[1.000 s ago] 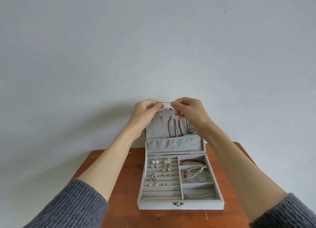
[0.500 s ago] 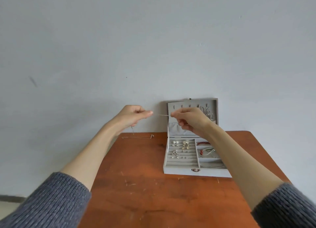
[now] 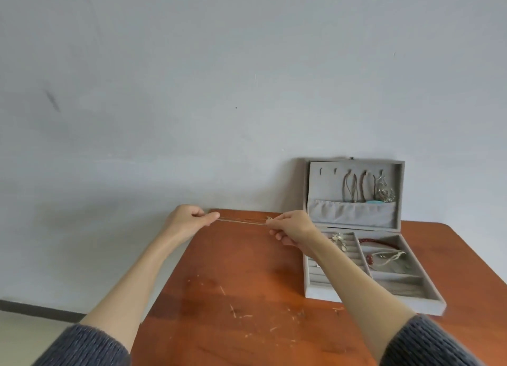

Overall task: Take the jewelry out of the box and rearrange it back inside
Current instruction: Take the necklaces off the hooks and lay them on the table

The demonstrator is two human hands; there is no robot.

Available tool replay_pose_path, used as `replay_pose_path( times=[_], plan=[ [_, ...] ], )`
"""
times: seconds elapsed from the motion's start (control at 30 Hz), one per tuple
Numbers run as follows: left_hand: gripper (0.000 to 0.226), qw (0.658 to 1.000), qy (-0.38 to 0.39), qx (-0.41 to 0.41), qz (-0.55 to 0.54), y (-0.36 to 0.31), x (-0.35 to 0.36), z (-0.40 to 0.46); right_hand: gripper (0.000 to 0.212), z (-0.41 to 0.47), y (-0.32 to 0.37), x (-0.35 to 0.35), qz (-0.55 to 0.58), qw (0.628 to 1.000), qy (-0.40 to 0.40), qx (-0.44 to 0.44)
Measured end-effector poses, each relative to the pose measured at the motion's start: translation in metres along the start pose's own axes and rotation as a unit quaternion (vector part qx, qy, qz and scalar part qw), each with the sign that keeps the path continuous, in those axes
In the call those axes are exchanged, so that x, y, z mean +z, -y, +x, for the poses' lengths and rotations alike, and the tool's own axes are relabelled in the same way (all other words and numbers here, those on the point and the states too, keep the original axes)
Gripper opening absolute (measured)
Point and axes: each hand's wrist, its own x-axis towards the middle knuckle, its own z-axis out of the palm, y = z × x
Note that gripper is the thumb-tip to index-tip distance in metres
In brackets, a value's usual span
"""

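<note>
A thin silver necklace chain [image 3: 242, 221] is stretched level between my two hands, low over the far left corner of the table. My left hand [image 3: 189, 219] pinches one end and my right hand [image 3: 291, 227] pinches the other. The grey jewelry box [image 3: 312, 264] stands open to the right. Its upright lid [image 3: 355, 190] carries several necklaces on hooks above a fabric pocket. The tray holds earrings on ring rolls, partly hidden by my right forearm, a red bead bracelet [image 3: 380, 241] and more chains.
The wooden table [image 3: 241, 297] is scratched and stands against a plain grey wall. Its left edge runs close to my left forearm. Another thin chain seems to lie on the table's far edge just behind the one I hold.
Both hands lifted the chain off the lid's hook and carried it left and down, away from the box, to the table's far left corner. The view shifted left too.
</note>
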Motion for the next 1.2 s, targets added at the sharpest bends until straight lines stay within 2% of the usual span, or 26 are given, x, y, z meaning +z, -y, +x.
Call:
replay_pose_path(
  times=[0.17,0.37,0.53,0.73,0.87,0.97,1.07,1.2],
  plan=[
    [0.035,0.999,-0.019,-0.023,0.02,0.041,0.023,0.041,0.011,0.048,-0.019,0.023,-0.076,0.994,-0.048,0.058],
    [0.042,0.997,-0.053,-0.032,0.046,0.064,0.045,0.073,0.016,0.081,-0.025,0.026,-0.211,0.972,-0.093,0.035],
    [0.037,0.997,-0.036,-0.048,0.057,0.072,0.057,0.083,0.015,0.08,-0.028,0.021,-0.21,0.971,-0.109,0.025],
    [0.038,0.992,-0.052,-0.05,0.101,0.077,0.063,0.085,0.015,0.083,-0.032,0.021,-0.231,0.966,-0.111,0.014],
    [0.041,0.983,-0.052,-0.004,0.178,0.074,0.058,0.082,0.024,0.078,-0.03,0.022,-0.25,0.961,-0.119,0.003],
    [0.046,0.973,-0.024,0.027,0.228,0.06,0.051,0.072,0.023,0.063,-0.024,0.021,-0.26,0.958,-0.118,-0.016],
    [0.042,0.962,-0.022,0.111,0.247,0.037,0.046,0.056,0.031,0.042,-0.015,0.014,-0.252,0.959,-0.124,-0.03],
    [0.038,0.94,-0.057,0.224,0.25,-0.005,0.041,0.025,0.034,0.003,0.007,-0.004,-0.307,0.936,-0.153,-0.073]
  ],
)
